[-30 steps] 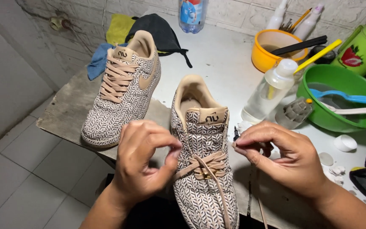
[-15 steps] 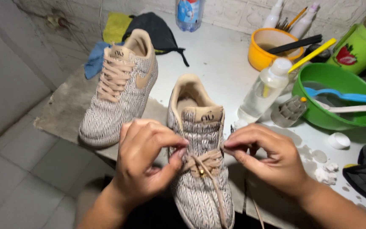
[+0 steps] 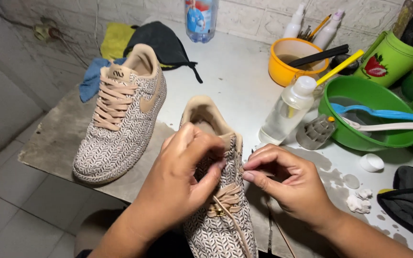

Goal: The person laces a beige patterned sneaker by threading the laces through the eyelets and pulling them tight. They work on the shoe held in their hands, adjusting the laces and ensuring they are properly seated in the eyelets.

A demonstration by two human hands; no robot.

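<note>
Tan flat lace (image 3: 233, 217) sits pinched in our right hand (image 3: 288, 184) grip; beside it our left hand (image 3: 182, 181) pinches the patterned beige sneaker (image 3: 216, 234) tongue.

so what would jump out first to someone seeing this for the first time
Front and centre, the left hand and right hand pinch a tan lace over the near patterned sneaker, which is only partly laced. Its fully laced twin stands to the left on the grey worktable. On the right, a bright green basin and an orange bowl hold brushes.
</note>
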